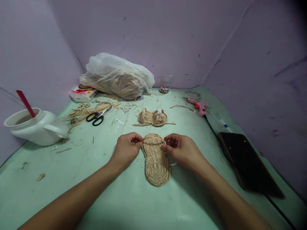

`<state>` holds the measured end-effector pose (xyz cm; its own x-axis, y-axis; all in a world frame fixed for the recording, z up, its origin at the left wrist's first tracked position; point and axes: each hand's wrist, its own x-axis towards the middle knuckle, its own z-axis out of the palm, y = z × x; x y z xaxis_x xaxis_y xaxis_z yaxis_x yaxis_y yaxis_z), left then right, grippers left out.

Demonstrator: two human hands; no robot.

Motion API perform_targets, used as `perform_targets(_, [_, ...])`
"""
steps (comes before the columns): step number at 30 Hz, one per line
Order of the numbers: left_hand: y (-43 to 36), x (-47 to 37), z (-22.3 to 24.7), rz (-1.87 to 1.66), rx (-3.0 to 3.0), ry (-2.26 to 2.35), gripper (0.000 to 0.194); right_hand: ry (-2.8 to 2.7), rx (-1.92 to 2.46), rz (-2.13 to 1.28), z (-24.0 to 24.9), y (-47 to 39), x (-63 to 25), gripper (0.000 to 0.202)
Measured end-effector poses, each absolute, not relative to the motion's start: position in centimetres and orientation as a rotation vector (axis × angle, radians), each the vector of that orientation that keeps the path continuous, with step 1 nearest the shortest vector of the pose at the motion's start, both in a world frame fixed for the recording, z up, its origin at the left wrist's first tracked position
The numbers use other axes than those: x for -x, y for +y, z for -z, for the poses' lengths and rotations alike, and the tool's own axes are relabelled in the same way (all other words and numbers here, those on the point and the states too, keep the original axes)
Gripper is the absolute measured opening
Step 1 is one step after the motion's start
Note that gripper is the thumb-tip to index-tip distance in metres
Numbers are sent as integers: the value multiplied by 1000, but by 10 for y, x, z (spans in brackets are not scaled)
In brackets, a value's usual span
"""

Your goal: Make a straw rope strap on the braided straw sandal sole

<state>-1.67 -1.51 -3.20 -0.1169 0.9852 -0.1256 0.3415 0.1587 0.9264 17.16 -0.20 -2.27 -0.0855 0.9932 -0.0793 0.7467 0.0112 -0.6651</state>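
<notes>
Hands, the left (pixel 126 148) and the right (pixel 184 150), pinch a cord (pixel 153 144) at either side, across a woven sole (pixel 157 167) flat on the table (pixel 115 204). Uneven pulling could skew the cord; a loose fingertip could let one end slip.

**No Readable Text in View**

And here we are, scanning for print, and not a word can be read! Over by the wall, the white pack (pixel 83 95) flashes bold red and yellow markings on its top, but they're too small and blurred to make out.
</notes>
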Motion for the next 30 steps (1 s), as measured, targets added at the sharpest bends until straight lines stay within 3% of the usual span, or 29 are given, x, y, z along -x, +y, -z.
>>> perform_targets(3, [-15,17,34,-995,-1342,1591,7,-1882,1546,-586,15,-3,-173,33])
perform_targets(10, [-20,20,32,-992,-1480,1524,9,-2228,1030,-427,3,0,-148,24])
perform_targets(14, [-22,20,31,-1003,-1567,1477,10,-2355,1073,-536,2,4,-139,17])
perform_targets(20, [-20,20,33,-971,-1613,1501,10,-2037,1245,-760,7,6,-137,14])
perform_targets(26, [-19,25,30,-955,-1711,1492,19,-1909,1360,-897,4,29,-141,36])
perform_targets(30, [-21,26,31,-910,-1770,1530,20,-2266,1326,-1003,4,50,-142,19])
